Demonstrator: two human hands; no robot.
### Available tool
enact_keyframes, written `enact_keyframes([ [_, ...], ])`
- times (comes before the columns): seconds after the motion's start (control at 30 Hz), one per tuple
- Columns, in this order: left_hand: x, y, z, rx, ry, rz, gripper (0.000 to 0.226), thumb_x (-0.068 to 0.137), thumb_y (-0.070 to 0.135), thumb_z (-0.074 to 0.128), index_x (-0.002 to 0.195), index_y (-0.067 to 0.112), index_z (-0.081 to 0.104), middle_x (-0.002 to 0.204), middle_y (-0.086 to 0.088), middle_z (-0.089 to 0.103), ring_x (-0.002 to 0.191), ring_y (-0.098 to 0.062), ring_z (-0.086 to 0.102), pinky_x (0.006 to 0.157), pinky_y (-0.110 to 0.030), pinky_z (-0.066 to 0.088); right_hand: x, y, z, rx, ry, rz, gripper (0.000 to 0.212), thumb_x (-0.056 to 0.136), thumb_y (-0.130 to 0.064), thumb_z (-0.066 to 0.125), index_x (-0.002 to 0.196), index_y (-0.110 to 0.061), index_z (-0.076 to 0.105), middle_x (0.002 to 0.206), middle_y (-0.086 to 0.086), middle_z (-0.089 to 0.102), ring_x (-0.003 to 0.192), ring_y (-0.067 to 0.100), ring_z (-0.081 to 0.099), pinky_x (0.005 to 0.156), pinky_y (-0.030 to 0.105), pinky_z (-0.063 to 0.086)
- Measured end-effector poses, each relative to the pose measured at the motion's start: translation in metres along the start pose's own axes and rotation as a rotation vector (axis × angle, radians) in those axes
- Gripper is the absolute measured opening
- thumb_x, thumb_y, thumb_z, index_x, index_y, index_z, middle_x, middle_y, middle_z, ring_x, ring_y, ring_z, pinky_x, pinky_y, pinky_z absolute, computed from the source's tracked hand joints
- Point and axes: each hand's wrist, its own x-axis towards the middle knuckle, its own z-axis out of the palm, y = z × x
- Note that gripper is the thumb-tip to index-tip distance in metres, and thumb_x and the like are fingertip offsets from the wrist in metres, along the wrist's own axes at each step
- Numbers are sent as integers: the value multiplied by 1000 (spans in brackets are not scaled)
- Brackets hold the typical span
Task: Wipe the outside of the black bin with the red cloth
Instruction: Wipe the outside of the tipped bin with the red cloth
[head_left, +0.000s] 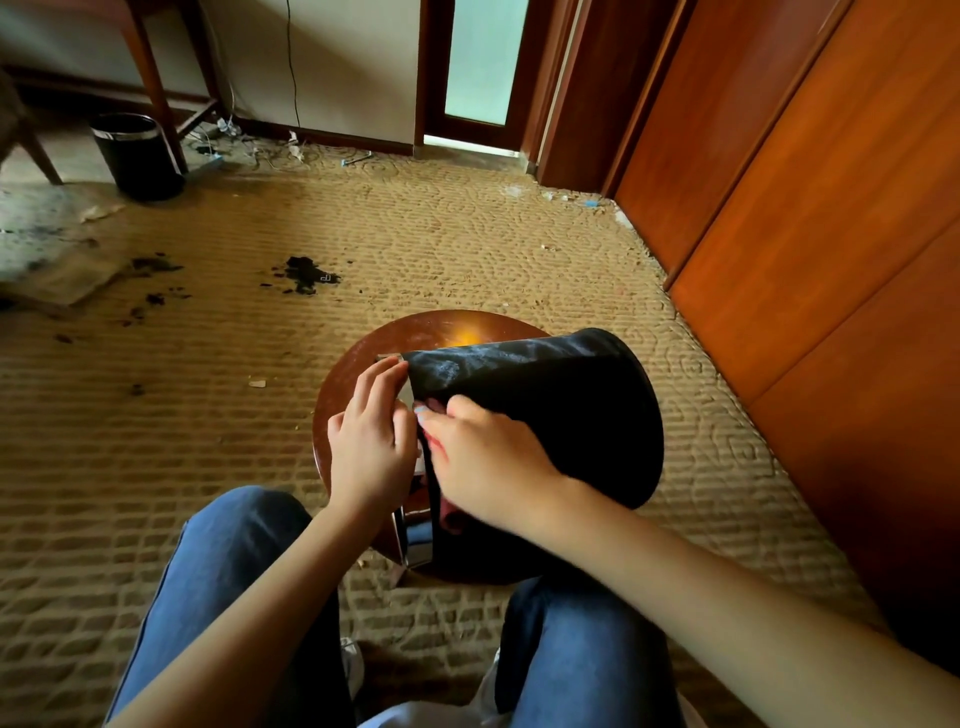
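- My right hand (488, 457) is curled on the red cloth (440, 451) and pushes it against the side of the black bin (571, 415), close to the bin's open end.
- I can see only small bits of the cloth, peeking out by my fingers and under my wrist.
- My left hand (371, 447) holds the bin at its shiny rim (418, 543), with the fingers bent over the edge.
- My two hands are just beside each other, almost touching.
- The bin lies on its side on a small round table (441, 330). Its open end points to my left and its bottom points to my right.
- There are pale dusty marks on the top side of the bin.
- My knees in blue jeans (228, 561) are on each side of the table.
- The table stands on a tan carpet (467, 234) with bumpy lines.
- Dark spots (304, 273) are on the carpet, farther away on my left.
- Another bin (137, 156) stands upright far off by the wall.
- Big wooden doors (779, 208) are on my right.
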Motion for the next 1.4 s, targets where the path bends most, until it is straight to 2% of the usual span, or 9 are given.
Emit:
enact_keyframes([
  [0.1, 2, 1, -1, 12, -12, 2, 60, 82, 38, 22, 133, 22, 50, 141, 11, 45, 126, 1, 38, 94, -34, 28, 0, 51, -9, -106, 69, 158, 44, 96, -21, 39, 137, -36, 45, 112, 6, 53, 98, 33, 59, 68, 31, 35],
  [0.3, -1, 3, 1, -29, -4, 2, 57, 84, 36, 23, 133, 22, 49, 141, 11, 45, 122, 9, 34, 97, -35, 29, -16, 158, -42, -232, 73, 587, 39, 95, -18, 42, 131, -24, 55, 123, 9, 56, 105, 33, 57, 81, 37, 45],
  [0.4, -1, 3, 2, -35, -4, -10, 57, 84, 36, 23, 133, 22, 49, 140, 11, 45, 121, 10, 33, 96, -34, 28, -4, 111, -27, -199, 93, 503, 34, 92, -15, 43, 124, -15, 54, 118, 13, 53, 103, 35, 57, 77, 36, 44],
  [0.53, 5, 2, 0, -10, -7, -26, 60, 81, 37, 22, 132, 22, 50, 140, 11, 45, 124, 2, 38, 93, -33, 27, 4, 16, 11, -72, 115, 120, 39, 92, -14, 43, 131, -13, 48, 112, 13, 54, 91, 37, 60, 65, 38, 43],
  [0.63, 6, 2, -2, 14, -20, -15, 61, 81, 38, 21, 133, 22, 50, 141, 11, 45, 126, -1, 39, 94, -33, 28, -4, 4, 19, -99, 174, -45, 42, 83, -11, 51, 123, -15, 62, 94, 10, 60, 70, 34, 64, 49, 34, 48],
  [0.87, 6, 1, -1, 10, -27, -15, 54, 86, 30, 26, 134, 23, 49, 142, 11, 44, 126, 1, 37, 96, -32, 25, -32, 149, -30, -305, 139, 453, 45, 99, -19, 38, 142, -34, 39, 119, 8, 49, 95, 34, 56, 67, 32, 30],
  [1.1, 7, 1, -1, 5, -34, -18, 51, 88, 28, 27, 134, 23, 49, 141, 11, 44, 124, 1, 38, 96, -31, 24, -33, 169, -47, -357, 210, 361, 42, 102, -33, 29, 141, -20, 40, 113, 13, 62, 93, 33, 61, 81, 40, 42],
  [1.23, 10, 1, -1, -1, -43, -31, 50, 89, 29, 27, 134, 24, 48, 142, 12, 43, 125, -1, 40, 98, -33, 25, -38, 172, -83, -416, 424, 334, 35, 102, -27, 35, 102, -2, 60, 92, 20, 63, 73, 34, 57, 69, 36, 30],
  [1.4, 8, 0, -1, -29, -40, -29, 51, 89, 29, 26, 135, 25, 47, 142, 12, 43, 121, 6, 37, 98, -33, 26, -46, 190, -113, -207, 561, 477, 40, 86, -34, 48, 62, -3, 54, 72, 21, 52, 64, 35, 50, 59, 31, 26],
])
